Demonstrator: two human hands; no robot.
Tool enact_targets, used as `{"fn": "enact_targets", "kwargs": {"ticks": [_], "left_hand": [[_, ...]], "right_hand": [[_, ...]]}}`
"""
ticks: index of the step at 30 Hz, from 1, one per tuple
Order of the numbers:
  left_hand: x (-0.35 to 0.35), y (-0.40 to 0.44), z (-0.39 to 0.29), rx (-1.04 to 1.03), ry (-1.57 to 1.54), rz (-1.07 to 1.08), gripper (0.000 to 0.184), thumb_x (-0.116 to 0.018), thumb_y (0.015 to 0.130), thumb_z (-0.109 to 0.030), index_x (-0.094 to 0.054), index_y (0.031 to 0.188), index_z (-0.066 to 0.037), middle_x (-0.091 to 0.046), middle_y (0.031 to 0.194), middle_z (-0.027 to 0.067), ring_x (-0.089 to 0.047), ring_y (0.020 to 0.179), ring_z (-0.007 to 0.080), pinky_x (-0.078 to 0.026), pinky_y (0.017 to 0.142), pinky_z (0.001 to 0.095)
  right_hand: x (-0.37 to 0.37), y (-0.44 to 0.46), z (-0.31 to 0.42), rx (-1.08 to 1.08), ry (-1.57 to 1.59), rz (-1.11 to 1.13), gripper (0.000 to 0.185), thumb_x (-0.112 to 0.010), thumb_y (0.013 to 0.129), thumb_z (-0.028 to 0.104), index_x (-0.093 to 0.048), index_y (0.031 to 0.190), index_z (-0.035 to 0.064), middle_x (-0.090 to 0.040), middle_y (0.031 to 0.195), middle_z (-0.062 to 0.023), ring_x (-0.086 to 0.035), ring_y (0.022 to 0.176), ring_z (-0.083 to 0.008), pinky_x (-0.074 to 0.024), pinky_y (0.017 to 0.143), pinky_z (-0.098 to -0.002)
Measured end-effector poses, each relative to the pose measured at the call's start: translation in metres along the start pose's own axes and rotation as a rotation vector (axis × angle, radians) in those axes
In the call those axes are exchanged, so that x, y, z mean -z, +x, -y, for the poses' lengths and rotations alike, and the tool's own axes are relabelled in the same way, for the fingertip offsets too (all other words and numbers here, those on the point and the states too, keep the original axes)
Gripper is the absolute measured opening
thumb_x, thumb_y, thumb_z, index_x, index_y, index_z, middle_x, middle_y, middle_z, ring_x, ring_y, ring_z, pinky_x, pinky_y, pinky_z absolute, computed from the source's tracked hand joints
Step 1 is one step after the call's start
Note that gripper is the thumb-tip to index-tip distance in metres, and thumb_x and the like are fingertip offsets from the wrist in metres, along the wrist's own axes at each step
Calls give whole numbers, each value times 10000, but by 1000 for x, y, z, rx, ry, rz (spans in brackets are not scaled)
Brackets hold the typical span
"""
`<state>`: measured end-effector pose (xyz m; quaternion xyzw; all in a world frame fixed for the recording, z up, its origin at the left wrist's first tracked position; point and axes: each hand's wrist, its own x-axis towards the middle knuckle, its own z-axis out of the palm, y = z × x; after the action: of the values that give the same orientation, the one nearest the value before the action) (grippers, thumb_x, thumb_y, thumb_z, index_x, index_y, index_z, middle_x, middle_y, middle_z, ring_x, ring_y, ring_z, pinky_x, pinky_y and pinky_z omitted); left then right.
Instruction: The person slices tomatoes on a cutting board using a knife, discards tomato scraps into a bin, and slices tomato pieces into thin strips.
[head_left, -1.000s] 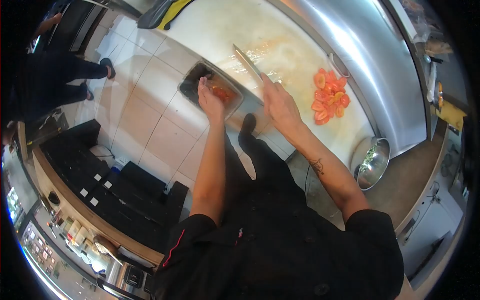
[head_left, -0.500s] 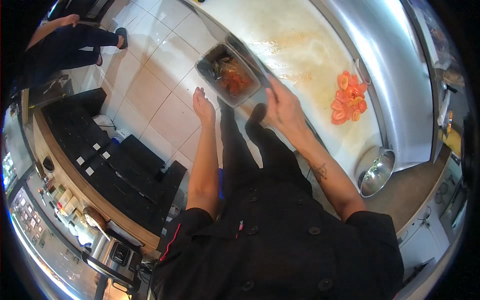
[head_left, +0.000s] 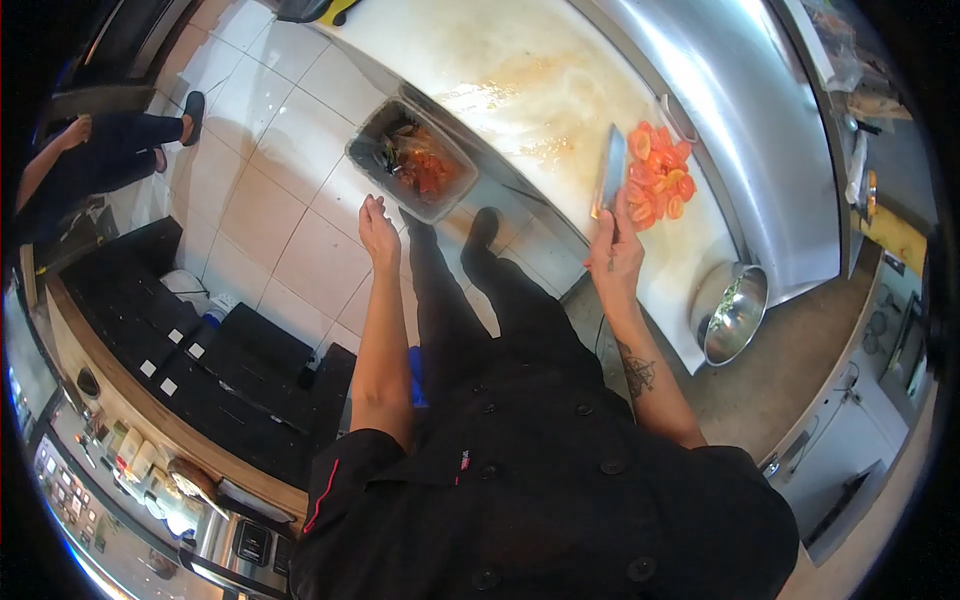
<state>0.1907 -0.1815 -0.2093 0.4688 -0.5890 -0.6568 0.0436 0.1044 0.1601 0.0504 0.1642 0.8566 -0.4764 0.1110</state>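
Note:
My right hand (head_left: pixel 614 250) grips a knife (head_left: pixel 611 168) by its handle over the white board's near edge. The blade points away from me, beside a pile of cut tomato pieces (head_left: pixel 655 175). Wet streaks mark the white board (head_left: pixel 500 50) left of the knife. My left hand (head_left: pixel 378 232) is in the air with its fingers apart, holding nothing. Just beyond it, a grey bin (head_left: pixel 440 207) with red and dark scraps inside is below the board's edge.
A metal bowl (head_left: pixel 742 330) with green bits sits at the board's right end. A steel surface (head_left: pixel 740 120) curves behind the board. Another person's legs (head_left: pixel 140 135) and hand show at the far left. Black drawers (head_left: pixel 235 375) line the left side.
The knife in my right hand has moved from the board's near edge by the bin, rightwards to beside the tomatoes. My left hand remains empty below the bin. The camera view has shifted.

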Motion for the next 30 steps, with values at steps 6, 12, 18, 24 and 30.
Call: {"fn": "enact_targets", "kwargs": {"ticks": [6,12,18,24,30], "left_hand": [[-9,-2,-11,5,6,-31,607,-452,1185,-450,-532,1567,14,-689,1461,200,-616,1383,327,-485,1110,431],[-18,-15,-32,5,-43,25,661,-416,1171,-455,-449,1629,21,-601,1559,243,-544,1457,410,-454,1193,541],[-5,-19,-26,-35,-58,-42,599,-431,1187,-437,-514,1583,4,-667,1482,204,-597,1407,356,-494,1131,499],[16,-24,-10,-15,-40,-29,638,-427,1178,-462,-471,1615,1,-603,1559,248,-562,1442,412,-465,1180,533],[7,-44,-34,-44,-51,-75,608,-469,1175,-446,-524,1568,14,-648,1504,221,-611,1386,371,-506,1129,480]], "right_hand": [[-28,7,5,258,-259,107,563,-528,1165,219,-423,1683,26,-597,671,-55,-561,521,-110,-520,524,-318],[-81,3,27,390,-315,182,525,-639,1106,162,-541,1616,89,-654,718,-212,-675,592,-258,-555,631,-396],[-121,8,21,694,-528,298,489,-694,1061,176,-648,1543,238,-671,733,-199,-690,658,-419,-542,628,-517],[-133,22,10,778,-329,357,589,-680,1064,167,-533,1629,245,-685,818,-215,-681,694,-428,-554,653,-533],[-110,19,53,102,330,491,529,-689,1104,281,-563,1569,63,-658,734,-72,-604,546,-152,-500,520,-326]]}}
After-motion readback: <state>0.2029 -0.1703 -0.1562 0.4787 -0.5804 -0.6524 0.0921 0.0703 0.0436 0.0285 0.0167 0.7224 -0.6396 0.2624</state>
